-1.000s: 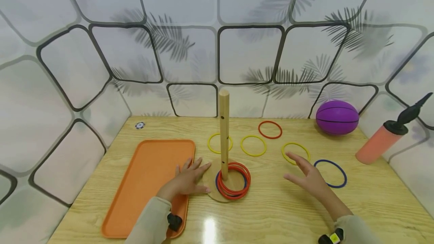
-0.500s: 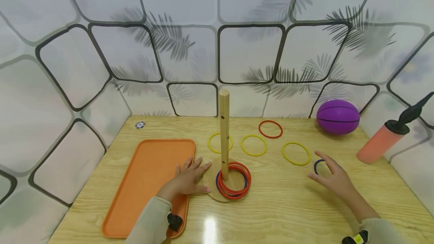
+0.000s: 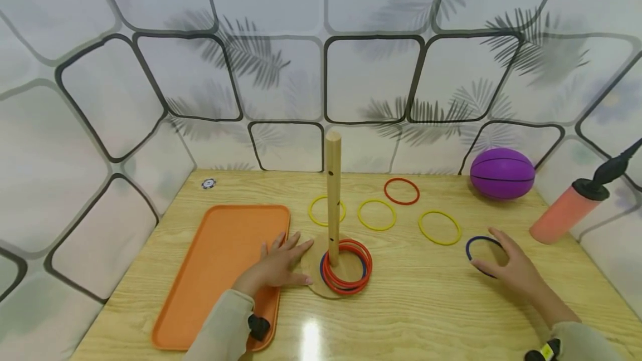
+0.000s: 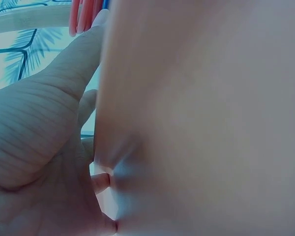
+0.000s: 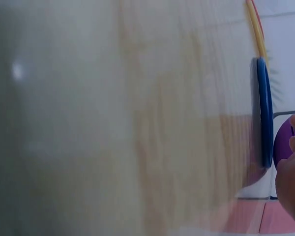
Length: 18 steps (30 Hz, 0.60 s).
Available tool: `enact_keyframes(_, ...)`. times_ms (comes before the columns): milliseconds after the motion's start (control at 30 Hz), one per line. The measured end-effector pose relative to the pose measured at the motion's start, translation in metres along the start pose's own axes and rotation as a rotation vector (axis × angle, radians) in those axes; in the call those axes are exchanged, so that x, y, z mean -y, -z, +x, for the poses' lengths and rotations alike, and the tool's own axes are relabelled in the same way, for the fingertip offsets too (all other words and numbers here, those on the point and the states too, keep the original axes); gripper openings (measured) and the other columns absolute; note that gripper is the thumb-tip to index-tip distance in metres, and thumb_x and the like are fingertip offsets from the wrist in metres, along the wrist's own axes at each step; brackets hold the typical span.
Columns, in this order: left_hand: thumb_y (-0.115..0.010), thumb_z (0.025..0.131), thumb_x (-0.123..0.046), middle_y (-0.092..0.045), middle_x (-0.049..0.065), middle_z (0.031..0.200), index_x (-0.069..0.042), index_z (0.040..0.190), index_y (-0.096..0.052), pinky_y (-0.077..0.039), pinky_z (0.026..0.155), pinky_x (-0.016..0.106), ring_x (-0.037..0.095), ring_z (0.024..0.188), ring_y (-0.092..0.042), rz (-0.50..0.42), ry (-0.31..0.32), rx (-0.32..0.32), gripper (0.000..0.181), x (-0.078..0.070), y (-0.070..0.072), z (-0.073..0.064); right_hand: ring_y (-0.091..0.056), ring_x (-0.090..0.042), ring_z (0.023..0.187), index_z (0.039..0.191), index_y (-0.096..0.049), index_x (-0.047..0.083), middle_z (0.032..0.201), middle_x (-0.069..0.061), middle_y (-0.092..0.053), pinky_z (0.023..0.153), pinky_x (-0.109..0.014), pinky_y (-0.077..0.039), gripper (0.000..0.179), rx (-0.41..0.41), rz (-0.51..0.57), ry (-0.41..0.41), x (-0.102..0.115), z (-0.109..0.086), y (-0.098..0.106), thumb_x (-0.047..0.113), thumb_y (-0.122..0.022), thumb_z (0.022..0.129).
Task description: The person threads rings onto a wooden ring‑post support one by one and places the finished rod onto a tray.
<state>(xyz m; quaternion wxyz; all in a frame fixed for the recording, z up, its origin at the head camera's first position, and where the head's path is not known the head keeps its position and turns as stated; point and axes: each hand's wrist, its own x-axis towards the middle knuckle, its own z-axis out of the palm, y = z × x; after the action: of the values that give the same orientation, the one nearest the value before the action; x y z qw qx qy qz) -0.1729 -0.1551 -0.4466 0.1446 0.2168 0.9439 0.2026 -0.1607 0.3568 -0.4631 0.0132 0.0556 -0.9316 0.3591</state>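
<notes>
My left hand (image 3: pixel 275 267) lies with fingers spread across the tray's right edge, fingertips and thumb at the rim of a round wooden base (image 3: pixel 312 266). From that base rises an upright wooden post (image 3: pixel 334 194), with several red rings (image 3: pixel 370 272) and a blue one stacked round its foot. Thumb and fingers parted, my right hand (image 3: pixel 519 269) hovers over a loose blue ring (image 3: pixel 469 243) on the table. In the right wrist view this blue ring (image 5: pixel 265 113) lies flat, with the fingers just above it; the hand hides part of its rim in the head view.
An orange tray (image 3: pixel 210 277) is at left, a poker chip (image 3: pixel 208 184) behind it. Yellow rings (image 3: pixel 359 217) and a red ring (image 3: pixel 385 193) lie behind and right of the post. A purple ball (image 3: pixel 503 174) and a pink hand pump (image 3: pixel 565 216) stand at back right.
My right hand has moved right, from beside the right yellow ring to over the loose blue ring, and its fingers have come lower. The left hand stays in place.
</notes>
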Motion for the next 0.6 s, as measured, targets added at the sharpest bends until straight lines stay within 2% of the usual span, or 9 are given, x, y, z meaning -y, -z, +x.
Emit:
enact_keyframes(233,-0.068,0.079,-0.054,-0.02,0.016,0.155,-0.025,0.149,-0.034,-0.002,0.098,0.075,0.047,0.14,-0.005,-0.005,0.004,-0.007,0.083,0.001,-0.001,0.0,0.006,-0.055,0.135,0.149,-0.004,-0.005,0.148,-0.039,0.001,0.098,-0.074,-0.006,0.097,0.081,-0.02,-0.042,-0.011,0.003,0.005,0.036,-0.066,0.087)
enact_keyframes(400,-0.068,0.079,-0.054,-0.02,0.016,0.155,-0.026,0.149,-0.034,-0.002,0.098,0.075,0.047,0.14,-0.005,0.0,0.006,-0.01,0.083,0.0,0.0,0.0,0.008,-0.054,0.135,0.147,-0.002,-0.011,0.146,-0.041,-0.002,0.1,-0.071,-0.002,0.103,0.101,-0.041,-0.019,-0.015,0.004,0.006,0.034,-0.071,0.084)
enact_keyframes(600,-0.068,0.079,-0.054,-0.02,0.016,0.155,-0.026,0.149,-0.034,-0.002,0.098,0.075,0.048,0.14,-0.005,-0.002,0.004,-0.005,0.083,-0.001,0.0,0.0,0.007,-0.057,0.134,0.146,-0.005,-0.012,0.144,-0.043,-0.004,0.099,-0.073,-0.003,0.105,0.11,-0.053,0.002,-0.018,0.003,0.007,0.031,-0.074,0.081)
